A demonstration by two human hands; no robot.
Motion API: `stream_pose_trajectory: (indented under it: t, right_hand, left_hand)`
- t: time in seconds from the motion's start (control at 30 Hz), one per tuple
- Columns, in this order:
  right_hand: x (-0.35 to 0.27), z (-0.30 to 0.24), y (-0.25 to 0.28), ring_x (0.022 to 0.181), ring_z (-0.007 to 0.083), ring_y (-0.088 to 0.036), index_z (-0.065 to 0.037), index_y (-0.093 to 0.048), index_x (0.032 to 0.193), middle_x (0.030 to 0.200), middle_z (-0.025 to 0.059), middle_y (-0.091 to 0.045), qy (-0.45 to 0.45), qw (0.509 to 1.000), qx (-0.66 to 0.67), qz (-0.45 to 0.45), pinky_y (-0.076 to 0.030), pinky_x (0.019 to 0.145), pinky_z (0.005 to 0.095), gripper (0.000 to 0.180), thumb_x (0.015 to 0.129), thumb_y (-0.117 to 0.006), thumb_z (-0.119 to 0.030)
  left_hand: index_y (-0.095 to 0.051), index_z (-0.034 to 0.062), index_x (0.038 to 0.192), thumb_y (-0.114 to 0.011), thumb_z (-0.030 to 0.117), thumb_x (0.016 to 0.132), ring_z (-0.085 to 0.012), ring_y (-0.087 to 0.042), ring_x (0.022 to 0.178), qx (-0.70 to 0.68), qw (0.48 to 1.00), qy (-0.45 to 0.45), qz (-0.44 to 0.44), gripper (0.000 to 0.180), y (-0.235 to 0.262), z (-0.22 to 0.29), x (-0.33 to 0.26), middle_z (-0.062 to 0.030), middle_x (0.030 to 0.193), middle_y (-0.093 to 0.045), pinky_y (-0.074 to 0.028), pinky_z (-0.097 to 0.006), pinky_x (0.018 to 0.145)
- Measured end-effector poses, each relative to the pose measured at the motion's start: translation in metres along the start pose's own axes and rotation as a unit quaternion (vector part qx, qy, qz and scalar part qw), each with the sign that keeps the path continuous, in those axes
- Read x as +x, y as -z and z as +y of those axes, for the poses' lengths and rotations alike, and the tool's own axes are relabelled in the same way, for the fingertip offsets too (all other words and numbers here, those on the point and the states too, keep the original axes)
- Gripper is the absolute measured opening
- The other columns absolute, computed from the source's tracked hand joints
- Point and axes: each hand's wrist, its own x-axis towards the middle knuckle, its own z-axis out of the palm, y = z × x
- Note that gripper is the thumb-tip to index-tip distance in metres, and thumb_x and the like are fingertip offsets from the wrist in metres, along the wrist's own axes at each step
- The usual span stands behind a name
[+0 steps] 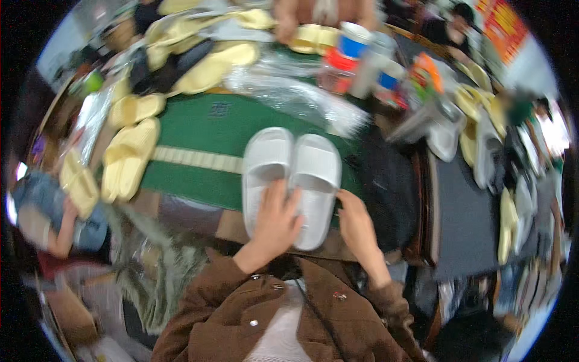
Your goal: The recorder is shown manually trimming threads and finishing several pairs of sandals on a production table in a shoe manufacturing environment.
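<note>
A pair of light grey slide slippers lies side by side on the green mat (199,123), toes pointing away from me. My left hand (276,218) rests over the footbed of the left slipper (265,152), fingers apart and reaching toward the strap; the finger on its inner side lies close to the right slipper (316,163). Beside the outer edge of that right slipper is my right hand (356,226), fingers loosely bent and fingertips at the rim. Neither hand appears wrapped around a slipper. Motion blurs the fingers slightly.
Pale yellow slippers (129,160) lie left and far left. Clear plastic wrap (289,90) spreads behind the pair, near a blue-and-white cup (354,41). Other people sit around; one person's hands (286,27) are near yellow slippers opposite. A grey table (467,211) stands to the right.
</note>
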Motion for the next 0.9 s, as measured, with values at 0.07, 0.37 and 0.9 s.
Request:
stream_pose_trajectory:
  t: [0.07, 0.37, 0.9]
  right_hand:
    - [0.002, -0.004, 0.003, 0.114, 0.0391, -0.053, 0.004, -0.051, 0.119, 0.122, 0.0226, -0.055, -0.003, 1.0, -0.005, -0.01, -0.044, 0.098, 0.0422, 0.036, 0.083, -0.046, 0.008]
    - [0.007, -0.011, 0.017, 0.101, 0.02, -0.062, 0.003, -0.063, 0.107, 0.113, 0.0136, -0.063, -0.046, 0.986, 0.104, 0.119, -0.051, 0.087, 0.0305, 0.02, 0.094, -0.048, 0.004]
    - [0.007, -0.02, 0.039, 0.096, 0.0165, -0.062, 0.003, -0.062, 0.104, 0.11, 0.012, -0.062, -0.061, 0.966, 0.231, 0.097, -0.055, 0.077, 0.0282, 0.022, 0.097, -0.042, 0.003]
  left_hand:
    - [-0.041, 0.0032, 0.137, -0.063, 0.025, 0.084, -0.0496, -0.031, 0.13, -0.014, 1.0, 0.012, -0.007, 0.061, 0.0, -0.002, 0.0, -0.0323, 0.14, -0.03, -0.025, -0.054, 0.11]
    - [-0.041, -0.0003, 0.133, -0.061, 0.027, 0.084, -0.0457, -0.032, 0.131, 0.005, 0.999, -0.01, 0.035, 0.06, 0.001, -0.008, -0.001, -0.0325, 0.138, -0.033, -0.023, -0.053, 0.111]
    - [-0.054, 0.0056, 0.128, -0.063, 0.02, 0.083, -0.0416, -0.042, 0.124, 0.086, 0.987, 0.097, 0.1, 0.048, 0.077, -0.14, -0.009, -0.0261, 0.133, -0.044, -0.035, -0.044, 0.105]
